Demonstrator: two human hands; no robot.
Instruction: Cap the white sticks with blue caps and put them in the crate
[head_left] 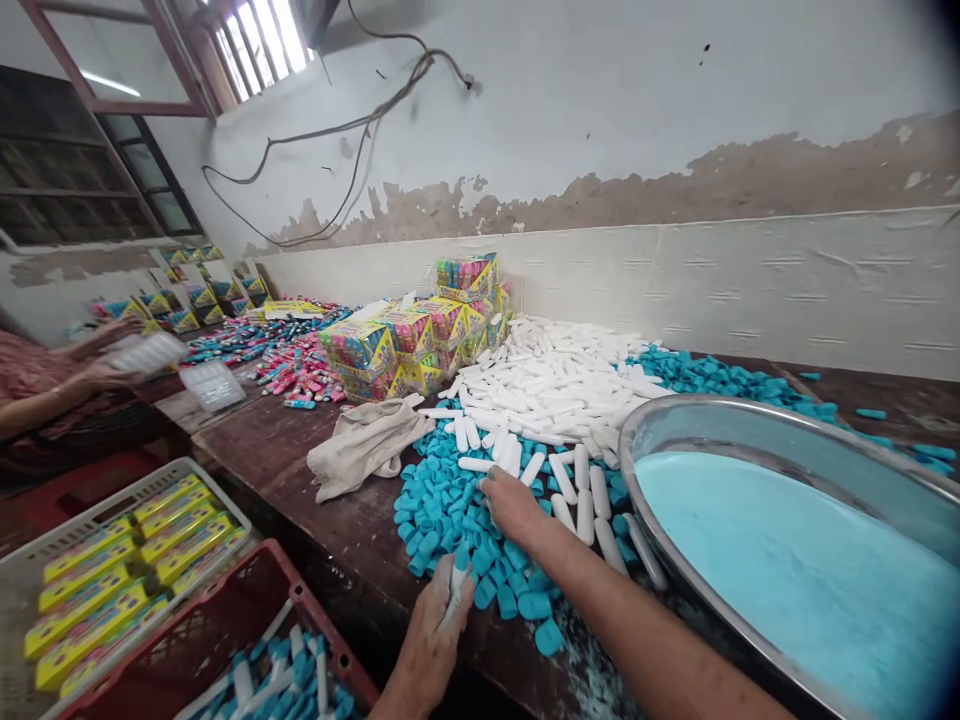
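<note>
My left hand (435, 625) is closed around a white plastic tube (454, 592) with a blue cap (462, 556) on its upper end, at the table's front edge. My right hand (511, 505) reaches over the heap of loose blue caps (442, 490), its fingers bent and close together. Its fingertips are beside a white tube (476, 464) lying on the caps; what they pinch, if anything, is hidden. Several more white tubes (583, 515) lie right of that hand, and a large pile of them (555, 380) spreads behind.
A metal basin (645, 415) of light blue powder stands at the right. A cloth (367, 445) and wrapped boxes (420, 345) are on the table. Lower left are a red crate (300, 590) of capped tubes and a grey crate (225, 490) of yellow boxes. Another person's hands (97, 375) hold clear plastic trays.
</note>
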